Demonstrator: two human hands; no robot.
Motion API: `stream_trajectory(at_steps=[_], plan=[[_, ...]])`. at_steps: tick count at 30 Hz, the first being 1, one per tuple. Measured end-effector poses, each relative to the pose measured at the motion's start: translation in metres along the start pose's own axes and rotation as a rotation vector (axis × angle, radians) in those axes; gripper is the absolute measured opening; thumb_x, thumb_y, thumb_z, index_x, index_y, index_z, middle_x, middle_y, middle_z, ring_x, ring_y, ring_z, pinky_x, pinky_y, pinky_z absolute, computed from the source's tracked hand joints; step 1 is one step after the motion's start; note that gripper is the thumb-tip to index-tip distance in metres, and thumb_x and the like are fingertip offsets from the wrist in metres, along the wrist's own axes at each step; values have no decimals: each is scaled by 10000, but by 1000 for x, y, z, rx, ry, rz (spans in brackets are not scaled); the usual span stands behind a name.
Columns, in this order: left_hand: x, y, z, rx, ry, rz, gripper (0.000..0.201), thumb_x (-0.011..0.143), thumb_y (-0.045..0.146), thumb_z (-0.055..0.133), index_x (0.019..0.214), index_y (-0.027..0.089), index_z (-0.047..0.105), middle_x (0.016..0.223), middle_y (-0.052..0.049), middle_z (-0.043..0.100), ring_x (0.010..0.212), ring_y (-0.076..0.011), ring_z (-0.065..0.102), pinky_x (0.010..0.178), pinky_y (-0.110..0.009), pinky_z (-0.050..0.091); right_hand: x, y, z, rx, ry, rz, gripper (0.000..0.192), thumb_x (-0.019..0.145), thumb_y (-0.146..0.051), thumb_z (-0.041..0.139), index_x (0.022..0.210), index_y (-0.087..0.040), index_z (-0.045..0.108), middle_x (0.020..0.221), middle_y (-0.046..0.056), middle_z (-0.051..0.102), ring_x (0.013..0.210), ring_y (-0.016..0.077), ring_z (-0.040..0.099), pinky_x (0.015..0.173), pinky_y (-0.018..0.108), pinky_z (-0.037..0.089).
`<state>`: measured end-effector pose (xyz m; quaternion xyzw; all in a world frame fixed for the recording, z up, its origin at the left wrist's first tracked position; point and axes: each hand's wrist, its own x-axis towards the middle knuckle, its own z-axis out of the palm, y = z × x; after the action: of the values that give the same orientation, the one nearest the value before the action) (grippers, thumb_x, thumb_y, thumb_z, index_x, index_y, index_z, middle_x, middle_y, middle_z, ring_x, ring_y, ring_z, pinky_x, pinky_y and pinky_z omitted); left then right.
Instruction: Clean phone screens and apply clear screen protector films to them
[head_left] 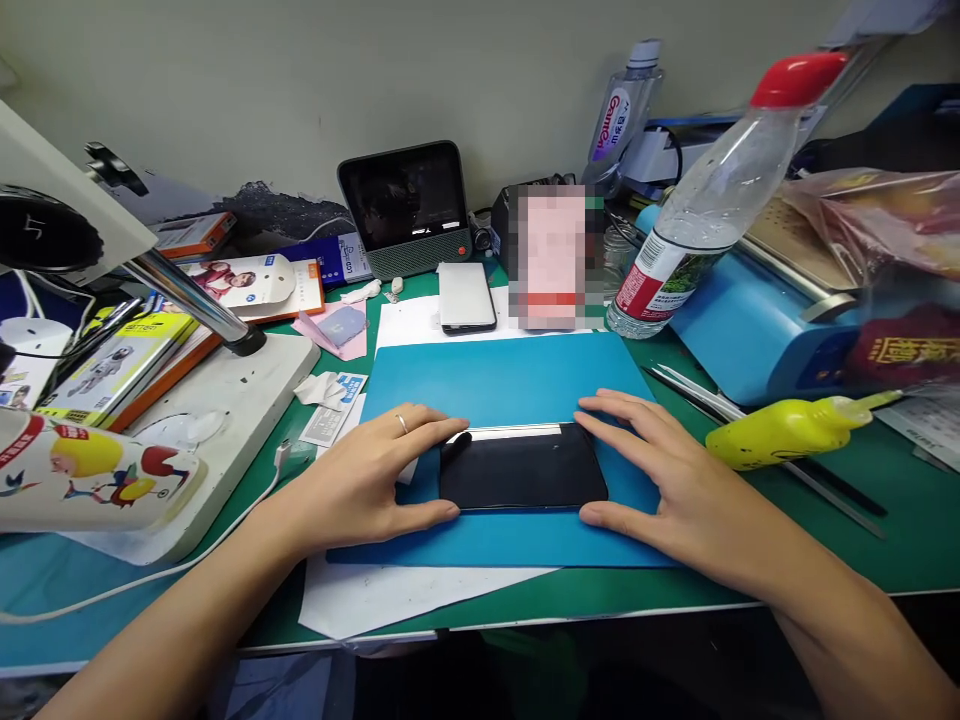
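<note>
**A black phone (517, 475), held at both ends**

The phone is the middle of our clock. Nearest to us, a white paper (397, 605) peeks out at seven o'clock, by the edge of the green desk (810, 560). Our left hand (375, 475) is at nine o'clock and wears a ring (403, 424). It holds one end of the phone between thumb and fingers. Our right hand (667, 480), at three o'clock, holds the other end the same way. The phone lies on a blue mat (510, 380), dark side up. Past our right hand, at three o'clock, we see a yellow bottle (784, 435). Past our left hand, at nine, is a white cup (97, 475) with bright pictures. Behind the mat, a water bottle (720, 190) with a red cap is at one o'clock. Farther back, a little screen (409, 200) stands at eleven, near the wall (262, 70).
</note>
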<state>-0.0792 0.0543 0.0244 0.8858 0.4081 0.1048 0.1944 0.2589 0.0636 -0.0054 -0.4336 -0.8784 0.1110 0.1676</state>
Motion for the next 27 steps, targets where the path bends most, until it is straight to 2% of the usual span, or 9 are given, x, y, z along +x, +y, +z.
stream_trajectory(at_steps=[12, 18, 24, 27], plan=[[-1, 0, 2, 24, -13, -28, 636, 920, 446, 664, 1485, 278, 426, 1395, -97, 557, 1224, -276, 581, 998, -388, 525, -5, -1, 3, 12, -13, 42, 734, 859, -607, 649, 1476, -240, 494, 1522, 133, 495, 1409, 366, 449, 1082, 516, 487], [0, 0, 2, 15, -18, -39, 641, 913, 426, 668, 1494, 294, 432, 1394, -92, 564, 1215, -278, 595, 970, -381, 557, -7, 1, 6, 1, 23, 33, 718, 861, -596, 649, 1480, -269, 488, 1512, 128, 510, 1354, 383, 512, 1043, 529, 522], [0, -1, -1, -21, -39, -18, 641, 917, 396, 667, 1499, 294, 420, 1413, -101, 548, 1238, -286, 579, 978, -391, 559, -5, 2, 8, 18, 63, 9, 694, 854, -604, 644, 1480, -348, 487, 1491, 105, 534, 1291, 410, 567, 966, 551, 576], [-1, -2, 1, -16, -49, -28, 644, 919, 379, 667, 1505, 313, 408, 1418, -94, 541, 1239, -288, 578, 978, -397, 560, -5, 1, 7, 15, 66, 9, 677, 868, -597, 628, 1478, -340, 491, 1488, 106, 539, 1283, 414, 575, 956, 553, 584]])
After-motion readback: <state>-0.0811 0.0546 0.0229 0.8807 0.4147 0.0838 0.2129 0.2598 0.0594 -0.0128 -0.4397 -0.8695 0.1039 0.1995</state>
